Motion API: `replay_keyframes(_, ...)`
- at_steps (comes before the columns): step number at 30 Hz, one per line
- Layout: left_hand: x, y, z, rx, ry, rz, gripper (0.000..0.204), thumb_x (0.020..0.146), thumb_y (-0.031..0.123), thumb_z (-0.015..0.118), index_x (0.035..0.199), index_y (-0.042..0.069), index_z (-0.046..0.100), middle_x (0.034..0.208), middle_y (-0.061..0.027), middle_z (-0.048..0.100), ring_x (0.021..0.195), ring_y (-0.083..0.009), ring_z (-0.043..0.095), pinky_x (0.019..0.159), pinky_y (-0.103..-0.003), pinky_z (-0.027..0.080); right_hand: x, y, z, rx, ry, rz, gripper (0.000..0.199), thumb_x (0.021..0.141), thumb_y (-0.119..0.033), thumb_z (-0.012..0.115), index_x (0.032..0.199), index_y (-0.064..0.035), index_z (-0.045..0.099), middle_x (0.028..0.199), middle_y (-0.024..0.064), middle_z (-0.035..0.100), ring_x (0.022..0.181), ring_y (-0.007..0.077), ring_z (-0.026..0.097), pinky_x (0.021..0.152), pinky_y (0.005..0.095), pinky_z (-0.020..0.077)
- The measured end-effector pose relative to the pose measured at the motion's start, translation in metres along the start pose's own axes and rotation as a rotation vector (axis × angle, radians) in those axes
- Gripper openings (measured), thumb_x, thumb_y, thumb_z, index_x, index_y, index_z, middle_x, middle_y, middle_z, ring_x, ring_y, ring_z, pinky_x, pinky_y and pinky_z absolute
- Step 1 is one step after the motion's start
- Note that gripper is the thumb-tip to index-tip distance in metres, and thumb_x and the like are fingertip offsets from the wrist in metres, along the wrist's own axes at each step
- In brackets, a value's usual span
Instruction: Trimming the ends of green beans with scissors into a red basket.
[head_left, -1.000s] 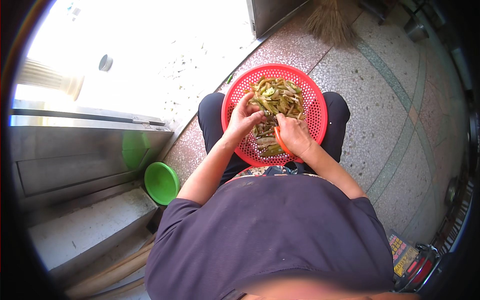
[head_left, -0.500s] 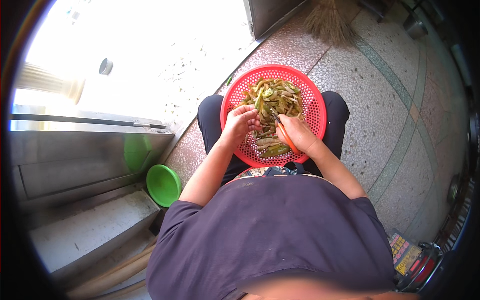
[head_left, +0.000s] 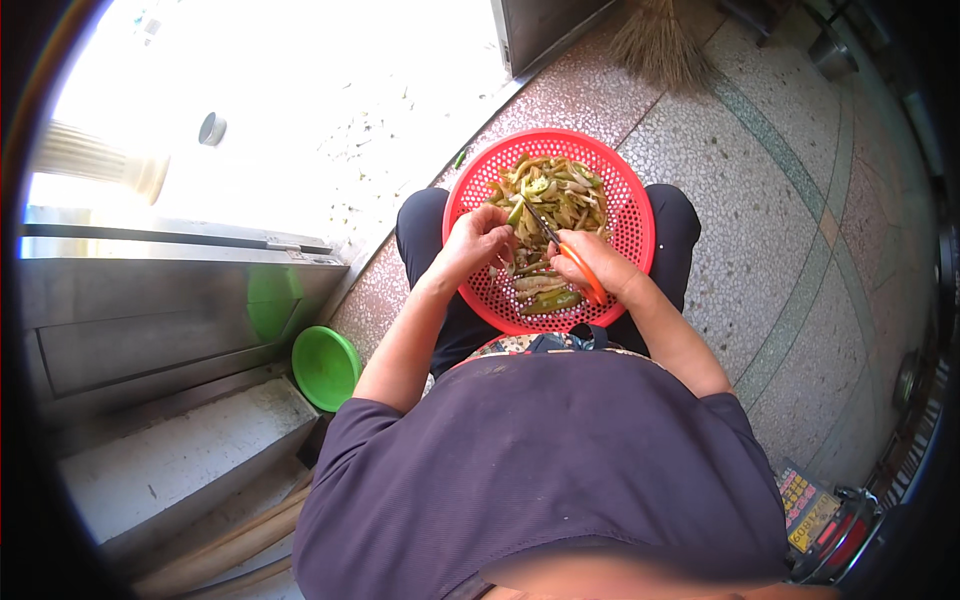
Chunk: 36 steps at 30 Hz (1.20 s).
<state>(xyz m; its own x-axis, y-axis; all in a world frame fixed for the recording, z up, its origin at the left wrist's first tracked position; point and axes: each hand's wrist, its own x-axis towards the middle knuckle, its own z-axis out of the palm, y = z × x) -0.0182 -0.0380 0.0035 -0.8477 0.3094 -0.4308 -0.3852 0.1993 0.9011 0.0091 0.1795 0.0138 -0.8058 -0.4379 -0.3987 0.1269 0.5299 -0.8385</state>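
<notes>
A red perforated plastic basket (head_left: 633, 215) rests across my lap, holding a heap of cut yellow-green vegetable pieces (head_left: 570, 190). Several longer pods (head_left: 550, 302) lie uncut at its near side. Over the left part of the heap, my left hand (head_left: 481, 240) pinches a green pod (head_left: 516, 213) between thumb and fingers. My right hand (head_left: 598, 262) is wrapped round orange-handled scissors (head_left: 582, 268). Their dark blades point up and left, the tips close to the pod; whether they touch it I cannot tell.
A green plastic basin (head_left: 327, 370) stands on the floor to my left, beside a metal door frame (head_left: 170, 300) and a pale step (head_left: 200, 455). A straw broom (head_left: 660, 50) lies beyond the basket. A small round lid-like thing (head_left: 212, 129) sits on the bright ground outside.
The scissors have swung so that their blades show more fully and reach toward the pod. My left hand has shifted slightly left and turned; its fingers are more closed.
</notes>
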Motion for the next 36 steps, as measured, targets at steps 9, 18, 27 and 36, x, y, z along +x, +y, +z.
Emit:
replay_keyframes(9,0.0,0.005,-0.007,-0.117,-0.129,-0.049,0.012,0.089,0.006,0.055,0.098,-0.001,0.055,0.078,-0.0097,0.063,0.06,-0.0151,0.063,0.055,-0.028,0.055,0.004,0.006,0.007,0.204,-0.013,-0.026,0.012,0.086,-0.013,0.055,0.09,-0.0021,0.053,0.059,0.0032,0.053,0.041,0.0113,0.05,0.038,0.0263,0.0412)
replay_keyframes(18,0.003,0.0,-0.014,-0.41,-0.063,-0.031,0.031,0.089,0.003,0.055,0.118,0.004,0.042,0.085,-0.0113,0.063,0.064,-0.0145,0.061,0.058,-0.026,0.054,-0.01,-0.003,-0.002,0.049,0.024,-0.069,0.021,0.08,-0.018,0.058,0.092,-0.0005,0.056,0.077,0.0149,0.062,0.07,0.0263,0.062,0.065,0.0357,0.0484)
replay_keyframes(27,0.005,0.009,-0.016,-0.253,-0.191,0.012,0.035,0.088,0.002,0.055,0.117,0.006,0.036,0.08,-0.0089,0.062,0.058,-0.0121,0.057,0.051,-0.022,0.045,-0.007,0.0,0.005,-0.055,-0.044,-0.22,0.017,0.079,-0.014,0.059,0.09,-0.0002,0.057,0.081,0.0185,0.063,0.077,0.0309,0.063,0.07,0.0382,0.0485)
replay_keyframes(36,0.019,0.015,-0.025,-0.175,-0.053,0.024,0.054,0.086,0.003,0.057,0.129,-0.003,0.025,0.078,-0.0129,0.066,0.051,-0.0141,0.061,0.038,-0.021,0.04,0.002,0.006,0.01,-0.089,0.189,-0.184,0.01,0.077,-0.013,0.06,0.081,-0.0037,0.061,0.072,0.0174,0.063,0.069,0.0327,0.064,0.062,0.0384,0.0494)
